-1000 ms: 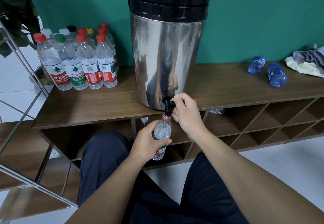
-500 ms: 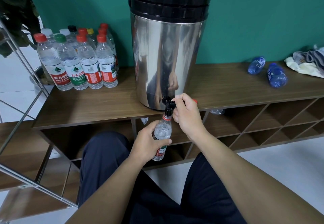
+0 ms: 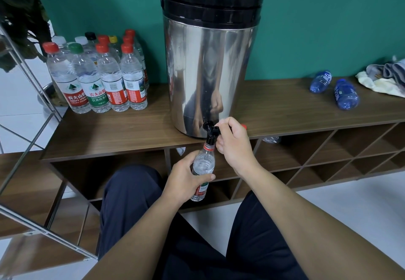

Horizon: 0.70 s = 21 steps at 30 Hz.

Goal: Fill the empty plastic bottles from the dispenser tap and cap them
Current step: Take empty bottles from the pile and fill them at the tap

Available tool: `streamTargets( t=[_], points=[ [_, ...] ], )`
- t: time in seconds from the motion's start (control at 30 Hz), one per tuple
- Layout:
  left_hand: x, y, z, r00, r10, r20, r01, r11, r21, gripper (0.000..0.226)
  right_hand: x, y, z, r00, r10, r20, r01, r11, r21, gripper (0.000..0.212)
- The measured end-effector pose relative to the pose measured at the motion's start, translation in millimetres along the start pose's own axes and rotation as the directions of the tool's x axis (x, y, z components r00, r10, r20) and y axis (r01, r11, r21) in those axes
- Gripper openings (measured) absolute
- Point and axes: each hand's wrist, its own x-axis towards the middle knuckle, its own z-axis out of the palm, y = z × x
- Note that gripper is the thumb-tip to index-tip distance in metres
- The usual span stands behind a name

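Overflow looks the likeliest slip: the bottle (image 3: 202,166), gripped by the left hand (image 3: 186,178) round its middle, hangs below the front edge of the counter (image 3: 109,135) with its mouth at the tap (image 3: 211,131), and its fill level cannot be read here. A tilt or drop of that grip would send water onto the lap or floor. The bottle is clear plastic, red ring at the neck, red label low down. The right hand (image 3: 233,143) pinches the tap lever of the dispenser (image 3: 210,67); a late release would spill.
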Motion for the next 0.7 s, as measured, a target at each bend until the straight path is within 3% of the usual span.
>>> streamTargets(
  t=[0.7],
  points=[
    [-2.6, 4.2, -0.2, 1.0, -0.002, -0.013, 0.002, 1.0, 0.018, 0.078, 1.1, 1.5, -0.6, 1.0, 0.014, 0.0, -0.014, 1.0, -0.01, 0.023]
  ],
)
